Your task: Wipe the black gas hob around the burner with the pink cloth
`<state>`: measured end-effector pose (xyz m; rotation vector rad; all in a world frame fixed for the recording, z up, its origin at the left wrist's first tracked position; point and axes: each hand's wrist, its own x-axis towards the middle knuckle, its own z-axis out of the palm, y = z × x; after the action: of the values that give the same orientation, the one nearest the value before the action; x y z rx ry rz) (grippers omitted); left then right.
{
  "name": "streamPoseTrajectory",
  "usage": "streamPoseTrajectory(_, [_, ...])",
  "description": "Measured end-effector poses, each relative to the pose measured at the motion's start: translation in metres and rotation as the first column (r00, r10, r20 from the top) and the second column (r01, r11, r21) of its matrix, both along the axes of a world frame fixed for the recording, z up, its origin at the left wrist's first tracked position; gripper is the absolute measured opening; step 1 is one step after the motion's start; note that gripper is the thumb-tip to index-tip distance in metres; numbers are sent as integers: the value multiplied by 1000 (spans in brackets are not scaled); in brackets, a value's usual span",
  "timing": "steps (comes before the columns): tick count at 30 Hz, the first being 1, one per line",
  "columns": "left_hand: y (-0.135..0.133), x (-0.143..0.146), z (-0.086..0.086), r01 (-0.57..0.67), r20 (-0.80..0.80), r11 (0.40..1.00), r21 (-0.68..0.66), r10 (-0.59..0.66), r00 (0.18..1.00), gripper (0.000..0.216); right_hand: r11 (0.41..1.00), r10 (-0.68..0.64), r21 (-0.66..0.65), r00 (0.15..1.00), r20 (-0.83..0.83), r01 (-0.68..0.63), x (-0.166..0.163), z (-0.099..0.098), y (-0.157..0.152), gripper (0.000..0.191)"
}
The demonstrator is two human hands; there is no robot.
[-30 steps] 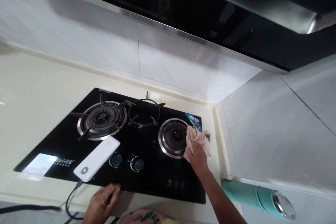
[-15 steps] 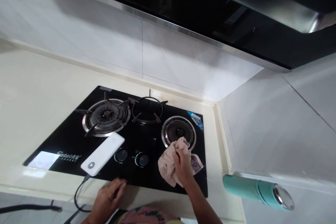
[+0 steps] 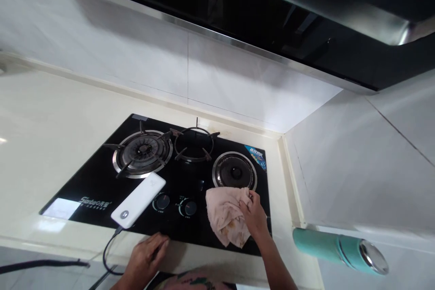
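My right hand (image 3: 255, 217) grips a stained beige cloth (image 3: 226, 215) and presses it on the black glass gas hob (image 3: 200, 217), at its front right, just below the right burner (image 3: 234, 171). My left hand (image 3: 146, 258) rests flat on the cream counter edge (image 3: 190, 260) in front of the hob, fingers spread, holding nothing. A loose pan-support ring (image 3: 193, 144) sits between the left burner (image 3: 142, 152) and the right burner. Two control knobs (image 3: 175, 205) lie left of the cloth.
A white power bank (image 3: 138, 199) lies on the hob's front left, its black cable (image 3: 108, 253) hanging over the counter edge. A teal flask (image 3: 340, 251) lies on its side at the right. A black range hood (image 3: 272, 4) hangs overhead. Tiled walls close the back and right.
My right hand drew the cloth from the hob's far right corner down to the front, then spread it out beneath the right burner. My left hand stayed on the counter edge.
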<state>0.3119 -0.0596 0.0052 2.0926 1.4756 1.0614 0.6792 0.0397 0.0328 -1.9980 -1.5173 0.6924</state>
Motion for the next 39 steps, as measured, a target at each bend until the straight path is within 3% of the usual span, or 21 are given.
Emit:
streamPoseTrajectory(2, [-3,8,9,63,56,994,-93,-58,997,24,1000,-18,-14,994,-111,16,13,0,-12,49])
streamPoseTrajectory(5, [5,37,27,162,138,956,-245,-131,982,24,997,71,40,975,-210,-64,22,13,-22,38])
streamPoseTrajectory(8, [35,76,44,216,201,865,-453,-137,970,47,986,145,116,956,-253,-119,18,28,-27,26])
streamPoseTrajectory(11, [73,107,57,178,172,772,-610,-91,981,71,973,205,166,929,-307,-160,13,37,-36,18])
streamPoseTrajectory(15, [104,125,69,173,96,647,-743,-153,984,66,977,202,149,872,-445,-151,17,42,-54,21])
streamPoseTrajectory(17, [106,129,74,183,88,663,-726,-175,981,43,990,127,113,852,-508,-80,21,46,-62,27])
streamPoseTrajectory(19, [104,134,81,200,131,729,-654,-151,980,23,997,32,73,849,-528,8,26,51,-66,33])
streamPoseTrajectory(24, [98,139,111,236,257,866,-440,-130,958,18,994,-30,71,837,-547,83,35,72,-67,43])
streamPoseTrajectory(27, [98,132,121,173,95,916,-362,-148,984,19,994,19,101,847,-532,42,37,72,-64,37])
streamPoseTrajectory(29, [98,125,121,115,-98,920,-375,-163,982,19,997,30,79,881,-472,8,36,61,-63,30])
streamPoseTrajectory(33, [94,119,113,88,-392,873,-480,-304,868,16,998,-6,-54,919,-395,-17,33,30,-65,24])
streamPoseTrajectory(36, [93,122,110,85,-437,862,-501,-336,834,21,995,-41,-95,922,-386,5,34,22,-68,24])
streamPoseTrajectory(39, [101,127,107,66,-457,865,-497,-326,827,30,999,-41,-40,928,-369,28,38,33,-69,25])
